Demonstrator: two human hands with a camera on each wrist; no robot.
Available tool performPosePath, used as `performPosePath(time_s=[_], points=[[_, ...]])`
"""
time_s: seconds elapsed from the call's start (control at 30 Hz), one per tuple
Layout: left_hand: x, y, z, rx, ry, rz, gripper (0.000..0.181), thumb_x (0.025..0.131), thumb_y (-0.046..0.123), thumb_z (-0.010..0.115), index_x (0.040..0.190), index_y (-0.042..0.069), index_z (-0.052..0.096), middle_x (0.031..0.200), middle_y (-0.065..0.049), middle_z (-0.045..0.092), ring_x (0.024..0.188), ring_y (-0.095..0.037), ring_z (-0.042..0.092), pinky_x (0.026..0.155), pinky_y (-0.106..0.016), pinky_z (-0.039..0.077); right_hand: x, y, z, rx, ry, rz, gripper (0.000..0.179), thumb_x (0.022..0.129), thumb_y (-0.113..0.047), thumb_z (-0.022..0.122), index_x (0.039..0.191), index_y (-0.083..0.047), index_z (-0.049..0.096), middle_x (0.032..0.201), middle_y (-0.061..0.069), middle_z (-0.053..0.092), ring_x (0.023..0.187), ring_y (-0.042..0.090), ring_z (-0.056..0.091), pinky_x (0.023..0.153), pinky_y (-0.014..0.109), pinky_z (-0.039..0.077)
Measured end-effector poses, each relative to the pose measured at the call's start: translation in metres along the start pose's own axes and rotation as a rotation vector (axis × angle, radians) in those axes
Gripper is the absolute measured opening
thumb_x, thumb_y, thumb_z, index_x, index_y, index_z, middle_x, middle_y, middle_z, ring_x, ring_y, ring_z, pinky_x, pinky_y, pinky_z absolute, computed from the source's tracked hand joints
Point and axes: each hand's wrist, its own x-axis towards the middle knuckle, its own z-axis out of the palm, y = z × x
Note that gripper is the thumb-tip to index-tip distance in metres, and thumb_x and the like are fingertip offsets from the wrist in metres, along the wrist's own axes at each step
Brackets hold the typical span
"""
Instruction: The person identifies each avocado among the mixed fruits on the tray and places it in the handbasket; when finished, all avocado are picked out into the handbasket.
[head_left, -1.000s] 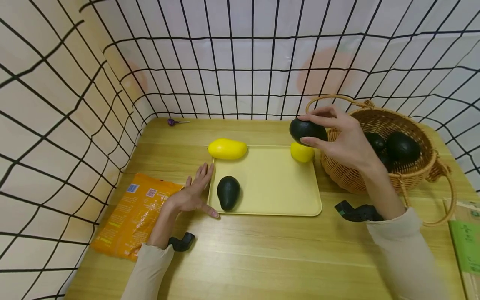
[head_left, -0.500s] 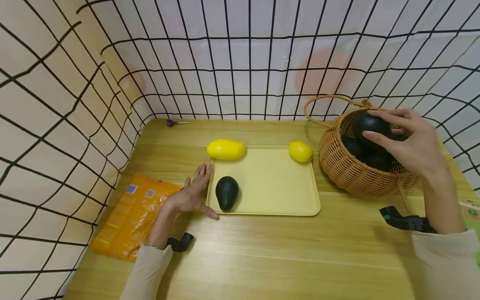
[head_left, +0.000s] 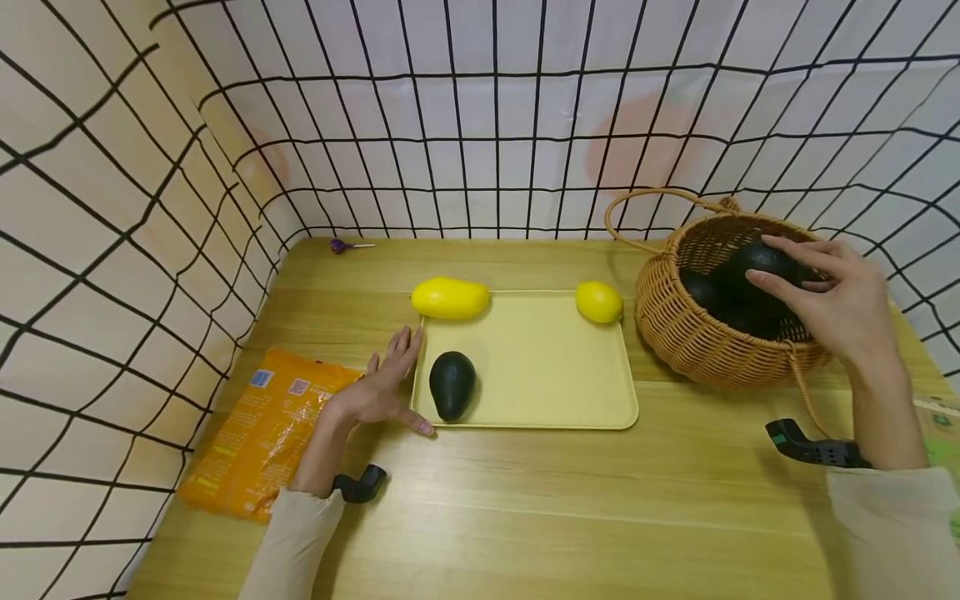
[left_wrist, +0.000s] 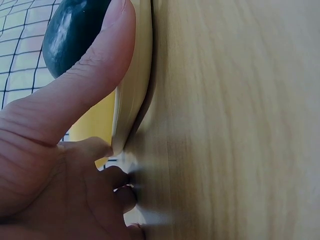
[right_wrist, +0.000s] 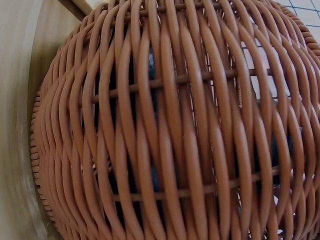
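Note:
My right hand [head_left: 851, 300] holds a dark green avocado [head_left: 761, 262] between thumb and fingers, inside the mouth of a wicker basket [head_left: 697, 350] where more dark avocados [head_left: 699, 290] lie. The basket's woven side [right_wrist: 165, 120] fills the right wrist view and hides that hand. My left hand [head_left: 378, 392] rests spread at the left edge of a pale yellow tray [head_left: 555, 367], its thumb by the near corner. Another avocado [head_left: 452, 385] lies on the tray beside it. A yellow mango [head_left: 450, 298] and a lemon [head_left: 599, 302] sit at the tray's far corners.
An orange printed bag [head_left: 270, 433] lies left of the tray, partly under the left forearm. A purple lollipop [head_left: 341, 246] is at the table's back left. Black-lined grid fabric [head_left: 480, 125] rises behind and at the sides. A green package [head_left: 941, 442] lies at far right.
My right hand has carried the avocado from above the tray's right end rightward and down into the basket. My left hand stays at the tray.

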Motion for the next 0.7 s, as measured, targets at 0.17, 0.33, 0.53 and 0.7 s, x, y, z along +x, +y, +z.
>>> performPosePath(time_s=[0.17, 0.33, 0.53, 0.7], points=[[0.0, 0.0, -0.0001, -0.006, 0.002, 0.003, 0.147, 0.072, 0.028, 0.096, 0.164, 0.009, -0.016, 0.169, -0.02, -0.028, 0.157, -0.036, -0.029, 0.122, -0.067, -0.02, 0.0025, 0.0017, 0.0005, -0.004, -0.012, -0.027, 0.051, 0.092, -0.03, 0.079, 0.141, -0.024, 0.066, 0.104, -0.036, 0.043, 0.095, -0.015, 0.039, 0.07, -0.004, 0.035], [0.0001, -0.0005, 0.0002, -0.005, 0.004, 0.002, 0.147, 0.072, 0.029, 0.096, 0.165, 0.01, -0.016, 0.169, -0.019, -0.028, 0.158, -0.036, -0.028, 0.122, -0.067, -0.02, 0.0041, 0.001, -0.0004, -0.055, -0.096, -0.009, 0.054, 0.094, -0.034, 0.076, 0.144, -0.018, 0.062, 0.128, 0.005, 0.059, 0.11, 0.011, 0.047, 0.066, 0.01, 0.033], [0.0005, -0.0012, 0.0004, -0.007, 0.003, 0.0, 0.147, 0.071, 0.029, 0.096, 0.165, 0.01, -0.016, 0.169, -0.019, -0.028, 0.158, -0.036, -0.028, 0.122, -0.067, -0.02, 0.0049, -0.002, 0.0002, -0.112, -0.177, 0.042, 0.06, 0.097, -0.043, 0.07, 0.15, -0.017, 0.056, 0.145, 0.035, 0.046, 0.126, 0.054, 0.042, 0.071, 0.026, 0.033], [0.0004, -0.0012, 0.0002, -0.002, 0.003, -0.002, 0.147, 0.072, 0.03, 0.096, 0.165, 0.01, -0.016, 0.169, -0.019, -0.028, 0.158, -0.036, -0.028, 0.122, -0.067, -0.019, 0.0046, -0.0017, 0.0005, -0.092, -0.162, 0.053, 0.059, 0.1, -0.044, 0.064, 0.153, -0.02, 0.052, 0.15, 0.033, 0.044, 0.128, 0.057, 0.043, 0.077, 0.033, 0.045]])
